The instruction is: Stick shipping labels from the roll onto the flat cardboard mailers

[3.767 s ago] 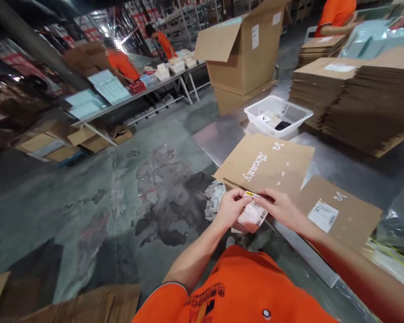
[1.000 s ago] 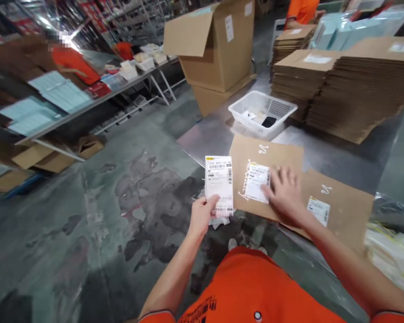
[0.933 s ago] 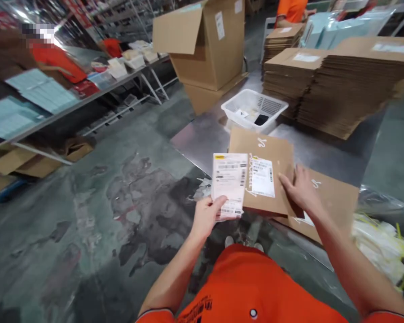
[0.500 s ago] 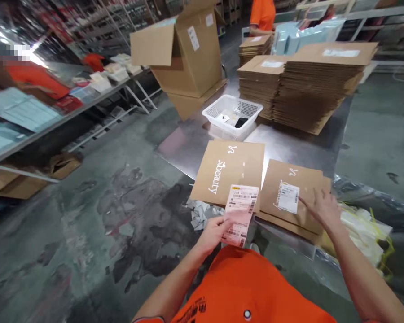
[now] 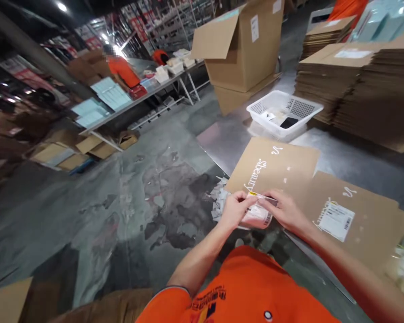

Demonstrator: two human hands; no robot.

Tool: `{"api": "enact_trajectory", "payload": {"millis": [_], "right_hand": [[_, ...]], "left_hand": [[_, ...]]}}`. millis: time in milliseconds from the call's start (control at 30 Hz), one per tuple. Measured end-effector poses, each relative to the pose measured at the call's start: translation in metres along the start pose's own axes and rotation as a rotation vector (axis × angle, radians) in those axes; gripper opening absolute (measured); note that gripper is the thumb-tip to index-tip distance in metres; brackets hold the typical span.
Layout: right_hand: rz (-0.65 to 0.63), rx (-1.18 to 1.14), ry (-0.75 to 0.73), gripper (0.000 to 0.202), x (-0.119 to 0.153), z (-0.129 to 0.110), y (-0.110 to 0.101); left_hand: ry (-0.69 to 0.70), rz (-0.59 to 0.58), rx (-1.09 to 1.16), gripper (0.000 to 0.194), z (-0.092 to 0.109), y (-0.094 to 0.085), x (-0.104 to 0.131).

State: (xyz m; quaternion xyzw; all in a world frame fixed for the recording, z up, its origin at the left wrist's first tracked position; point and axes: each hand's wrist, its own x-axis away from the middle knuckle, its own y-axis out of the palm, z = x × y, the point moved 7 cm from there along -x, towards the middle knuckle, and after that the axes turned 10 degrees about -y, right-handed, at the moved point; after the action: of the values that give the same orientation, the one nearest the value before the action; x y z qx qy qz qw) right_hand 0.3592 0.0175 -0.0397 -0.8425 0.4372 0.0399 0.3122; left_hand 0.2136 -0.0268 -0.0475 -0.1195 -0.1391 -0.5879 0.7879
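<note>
From here I see the left hand [image 5: 234, 208] and right hand [image 5: 284, 208] both closed, thumbs against fingers, pinching the top end of a rectangular white printed paper label [image 5: 256, 216], near the flat brown cardboard carton with white lettering [image 5: 298, 163] on the shiny grey metal counter [image 5: 218, 139].

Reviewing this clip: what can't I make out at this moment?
All in the head view:
- Held label: much of its print is hidden by the left hand, right hand and its own curl.
- Carton label: fine text too small and blurred.
- Pale items in the basket: too small to identify.
- Tall cardboard stack: cut off by the right edge.
- Upper-right person: cut off by the top edge.
</note>
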Motion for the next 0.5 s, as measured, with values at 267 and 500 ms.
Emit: {"api": "enact_trajectory", "payload": {"millis": [267, 500], "right_hand": [[0.113, 0.688, 0.108, 0.039, -0.073, 0.063, -0.054], [0.034, 0.957, 0.007, 0.050, -0.098, 0.066, -0.028]], "left_hand": [[-0.280, -0.090, -0.121, 0.036, -0.104, -0.042, -0.012], [-0.092, 0.197, -0.041, 0.038, -0.086, -0.107, -0.006]]}}
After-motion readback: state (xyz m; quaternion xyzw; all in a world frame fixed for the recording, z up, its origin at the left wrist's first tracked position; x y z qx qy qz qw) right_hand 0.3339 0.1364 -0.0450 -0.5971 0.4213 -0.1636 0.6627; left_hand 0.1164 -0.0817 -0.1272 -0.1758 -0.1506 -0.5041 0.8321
